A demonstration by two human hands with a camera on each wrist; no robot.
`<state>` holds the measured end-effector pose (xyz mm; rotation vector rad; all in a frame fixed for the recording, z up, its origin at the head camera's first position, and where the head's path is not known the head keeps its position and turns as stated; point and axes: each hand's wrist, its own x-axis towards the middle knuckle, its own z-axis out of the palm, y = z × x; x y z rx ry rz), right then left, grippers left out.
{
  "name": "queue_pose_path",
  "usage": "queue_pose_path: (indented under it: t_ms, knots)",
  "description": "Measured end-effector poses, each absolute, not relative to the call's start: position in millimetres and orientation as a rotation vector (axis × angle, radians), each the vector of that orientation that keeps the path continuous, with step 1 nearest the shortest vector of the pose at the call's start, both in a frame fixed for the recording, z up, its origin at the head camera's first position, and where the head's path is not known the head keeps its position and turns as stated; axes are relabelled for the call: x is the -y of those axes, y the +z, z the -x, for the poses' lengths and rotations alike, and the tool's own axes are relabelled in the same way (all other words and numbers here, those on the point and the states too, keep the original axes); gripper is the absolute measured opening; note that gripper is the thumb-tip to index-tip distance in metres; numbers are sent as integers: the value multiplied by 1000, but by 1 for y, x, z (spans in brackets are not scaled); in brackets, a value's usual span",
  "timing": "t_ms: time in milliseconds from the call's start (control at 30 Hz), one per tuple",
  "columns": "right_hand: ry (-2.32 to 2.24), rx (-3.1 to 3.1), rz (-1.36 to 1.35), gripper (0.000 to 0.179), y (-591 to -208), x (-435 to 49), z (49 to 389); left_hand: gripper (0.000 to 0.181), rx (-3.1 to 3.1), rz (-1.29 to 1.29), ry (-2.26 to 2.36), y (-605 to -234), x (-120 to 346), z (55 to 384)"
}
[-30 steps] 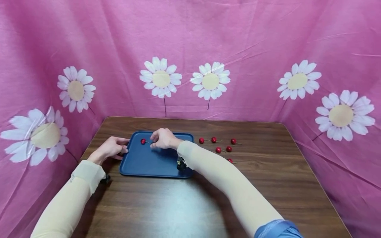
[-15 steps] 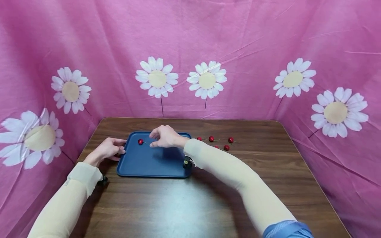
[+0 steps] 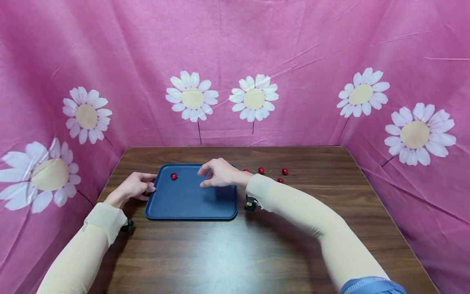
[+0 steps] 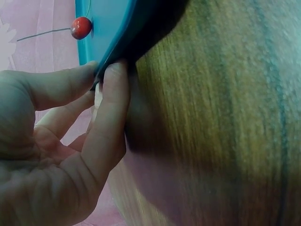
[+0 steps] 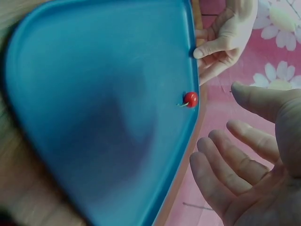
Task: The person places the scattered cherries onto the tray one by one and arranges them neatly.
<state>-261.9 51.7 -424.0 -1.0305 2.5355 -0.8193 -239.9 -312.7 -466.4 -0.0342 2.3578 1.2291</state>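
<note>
A blue rectangular tray [image 3: 187, 204] lies on the wooden table. My left hand [image 3: 133, 187] is at its left edge, and the left wrist view shows thumb and finger pinching the rim. One red cherry [image 3: 174, 176] with a thin stem lies on the tray near its far left corner. Over the right part of the tray is my right hand [image 3: 219, 173], its relaxed fingers spread with nothing between them. In the right wrist view this right hand [image 5: 249, 155] is apart from the cherry and the tray.
Right of the tray, several more cherries lie on the table, among them one cherry [image 3: 285, 171] farthest right; my right forearm hides part of that area. A pink cloth [image 3: 293, 114] with white daisies hangs around the table's back and sides.
My right hand has drawn back to the right, away from the cherry on the tray, and its fingers have spread. My left hand has stayed on the tray's rim.
</note>
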Motion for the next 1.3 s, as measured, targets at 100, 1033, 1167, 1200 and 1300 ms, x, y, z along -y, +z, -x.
queue_pose_path:
  t_ms: [100, 1033, 1167, 1200, 1300]
  knots:
    - [-807, -2546, 1039, 41, -423, -65, 262, 67, -2365, 15, 1215, -468, 313, 240]
    - [-993, -2578, 963, 33, -446, -185, 260, 67, -2382, 19, 1208, -468, 312, 239]
    - [-978, -2613, 916, 33, -445, -203, 259, 67, -2375, 21, 1223, -469, 313, 239]
    - [-981, -2620, 901, 34, -445, -207, 259, 67, -2371, 24, 1227, -469, 313, 239]
    - [-990, -2638, 869, 34, -443, -221, 258, 67, -2364, 31, 1232, -469, 314, 238]
